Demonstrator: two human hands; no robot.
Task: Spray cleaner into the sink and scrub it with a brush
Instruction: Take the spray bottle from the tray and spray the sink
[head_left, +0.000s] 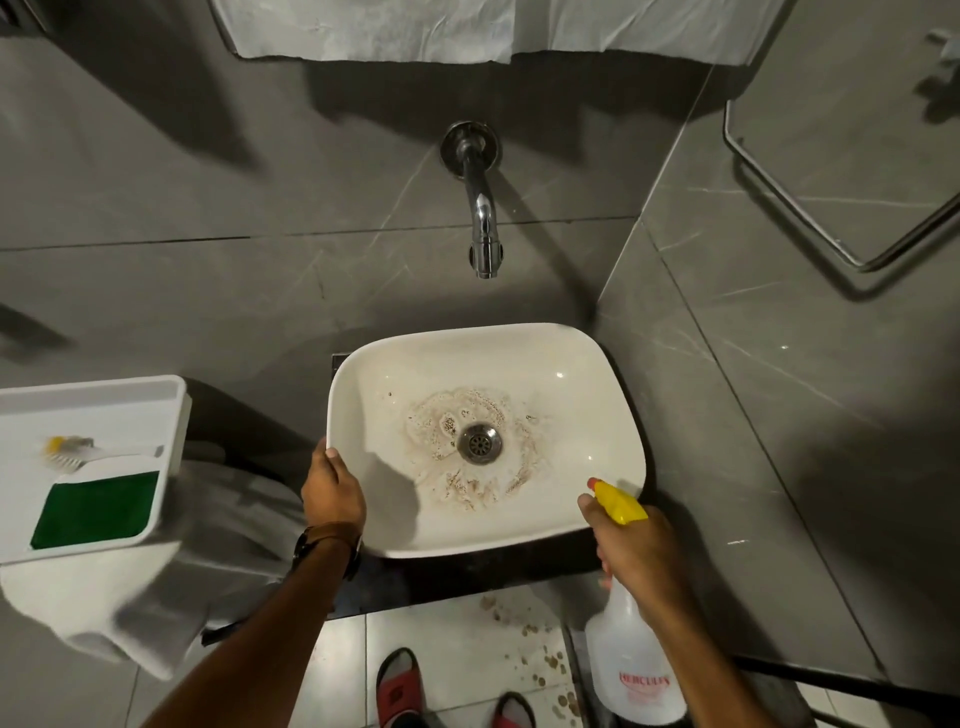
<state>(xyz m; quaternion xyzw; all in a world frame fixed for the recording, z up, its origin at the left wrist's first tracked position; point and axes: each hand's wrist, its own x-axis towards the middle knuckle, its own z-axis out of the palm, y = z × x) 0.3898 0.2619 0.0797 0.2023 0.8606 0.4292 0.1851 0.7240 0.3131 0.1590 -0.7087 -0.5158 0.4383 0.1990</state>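
Note:
A white countertop sink (571, 364) sits in the middle, with brown grime spread around its metal drain (479, 442). My left hand (332, 491) grips the sink's near-left rim. My right hand (636, 551) holds a translucent white spray bottle (631, 670) with a yellow nozzle (618, 501) that points into the basin from the near-right rim. A small brush (72, 452) with a white handle and a yellow part lies in a white caddy (171, 410) at the left.
A chrome faucet (480, 208) juts from the grey tiled wall above the sink. A green scouring pad (96, 509) lies in the caddy, which rests on a white toilet tank. Brown spots dot the floor tiles by my red slippers (397, 686). A metal rail (841, 223) hangs at right.

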